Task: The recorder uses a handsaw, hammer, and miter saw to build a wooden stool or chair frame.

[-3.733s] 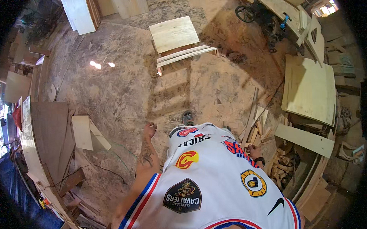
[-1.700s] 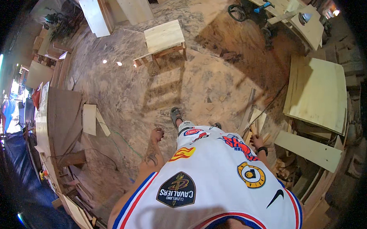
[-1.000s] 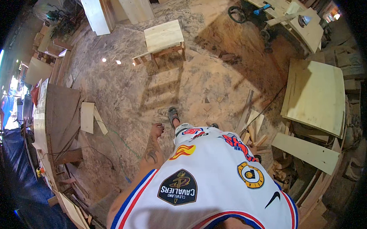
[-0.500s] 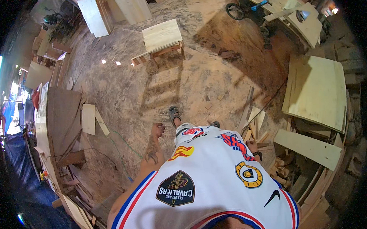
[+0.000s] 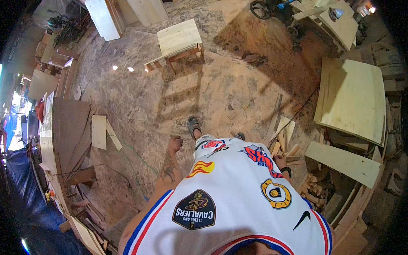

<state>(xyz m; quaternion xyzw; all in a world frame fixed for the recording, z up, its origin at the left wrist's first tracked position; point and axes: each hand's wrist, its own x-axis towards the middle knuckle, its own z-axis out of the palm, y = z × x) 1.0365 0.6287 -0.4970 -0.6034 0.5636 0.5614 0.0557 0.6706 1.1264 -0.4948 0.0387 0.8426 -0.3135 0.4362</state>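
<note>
My left hand (image 5: 175,144) hangs beside my leg with its fingers curled in, and no object shows in it. Below it is the dusty floor, with a sandalled foot (image 5: 194,124) a little farther ahead. On the other side, my right hand (image 5: 280,161) hangs close to the white jersey (image 5: 235,185), a dark band on its wrist. The jersey partly covers that hand, so its fingers are not clear. Nearest to it are narrow wood offcuts (image 5: 283,138) lying on the floor.
A low wooden stool-like stand (image 5: 179,37) stands ahead. Large pale boards (image 5: 350,102) lie stacked at right, with a wooden panel (image 5: 343,164) nearer. A workbench (image 5: 305,7) with a blue tool (image 5: 287,1) is far right. Two thin boards (image 5: 99,132) lie at left, beside a cable.
The view has shifted very slightly. My right hand sits a touch higher beside the jersey, and my left hand keeps almost the same place and curl.
</note>
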